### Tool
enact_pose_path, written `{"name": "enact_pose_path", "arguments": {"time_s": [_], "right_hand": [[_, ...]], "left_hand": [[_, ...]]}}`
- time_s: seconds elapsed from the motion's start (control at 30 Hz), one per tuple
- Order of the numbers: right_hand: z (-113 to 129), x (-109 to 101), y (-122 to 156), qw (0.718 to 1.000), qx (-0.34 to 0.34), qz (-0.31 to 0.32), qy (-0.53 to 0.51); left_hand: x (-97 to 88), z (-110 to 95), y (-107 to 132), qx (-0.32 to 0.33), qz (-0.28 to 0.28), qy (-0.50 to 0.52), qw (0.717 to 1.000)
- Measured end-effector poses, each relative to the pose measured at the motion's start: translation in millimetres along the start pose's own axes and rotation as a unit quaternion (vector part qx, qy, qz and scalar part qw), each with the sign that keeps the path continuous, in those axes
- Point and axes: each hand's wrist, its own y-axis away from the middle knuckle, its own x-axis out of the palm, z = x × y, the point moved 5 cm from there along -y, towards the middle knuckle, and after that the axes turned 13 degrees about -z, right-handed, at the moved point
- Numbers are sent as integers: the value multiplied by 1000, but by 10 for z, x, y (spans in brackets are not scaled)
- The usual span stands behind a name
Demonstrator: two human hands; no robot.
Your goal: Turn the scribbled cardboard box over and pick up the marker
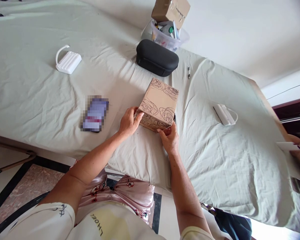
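Fingers [139, 117] of left hand [127, 123] and right hand [171, 140] are clamped on near corners of a scribble-patterned cardboard box [162, 98] between them. Beyond lies a rounded black case [157, 58]; leftward, I see a pixelated phone [95, 115]. Some fingertips are hidden behind the box.

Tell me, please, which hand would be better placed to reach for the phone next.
Probably the left hand: it holds the patterned box at the corner nearer the phone, while the right hand is at the other near corner, farther away. The left must first let go.
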Motion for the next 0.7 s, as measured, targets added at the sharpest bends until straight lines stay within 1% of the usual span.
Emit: {"name": "enact_pose_path", "arguments": {"time_s": [0.07,0.1,0.17,0.23,0.3,0.4,0.5,0.7], "right_hand": [[18,-60,-29,999,-35,-8,8],[24,-107,-51,998,-56,-24,13],[6,-221,-104,992,-86,-80,39],[-61,-305,-157,983,-93,-128,96],[-165,-317,-198,974,-82,-129,166],[-325,-279,-223,966,-50,-95,236],[-400,-300,-225,963,-19,-96,253],[-473,-491,-269,947,26,-140,287]], "left_hand": [[-4,5,-8,3,-2,1,1000],[-4,7,-11,3,-2,3,1000],[-5,14,-13,-4,1,7,1000],[-3,21,-11,-15,6,10,1000],[-3,24,-7,-24,9,14,1000],[-6,17,-4,-26,9,21,999],[-13,9,-6,-26,7,22,999],[-23,-2,-14,-24,7,26,999]]}}
